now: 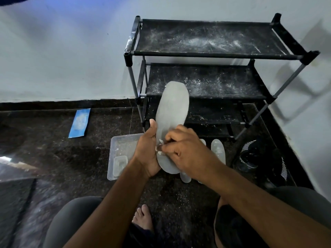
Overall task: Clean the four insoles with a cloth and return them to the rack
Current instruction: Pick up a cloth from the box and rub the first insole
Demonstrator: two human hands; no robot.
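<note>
Fingers of my left hand [146, 154] curl round the left edge of one grey insole [172, 122], and my thumb lies flat along that edge. I hold the insole up in front of me, with its toe end up toward the rack [211, 72] and its heel end down by my wrists. My right hand [184, 149] is on the lower half of the same insole. Its fingers are bent tight and pinch a small white cloth [159, 147] against the insole. Only a little bit of the cloth peeks out between my two hands, so both hands are full.

I can count three insoles for sure. One is in my hands. One insole on the floor [217, 151] lies just right of my right hand. A second floor insole [185, 177] sticks out below my hands, mostly hidden. A pale bit also shows behind my right hand, and I cannot tell if it is a fourth one.

The rack is black with grey poles. It stands against the wall, and its shelves have white dust on them. None of its shelves hold an insole.

One clear plastic tray [120, 145] sits on the floor just left of my left hand, with a small clear tub [119, 164] inside it. One blue packet [79, 122] lies on the floor near the wall, well to the left. A black shoe [258, 156] sits by the right wall. My bare foot [143, 219] rests on the floor between my knees.
</note>
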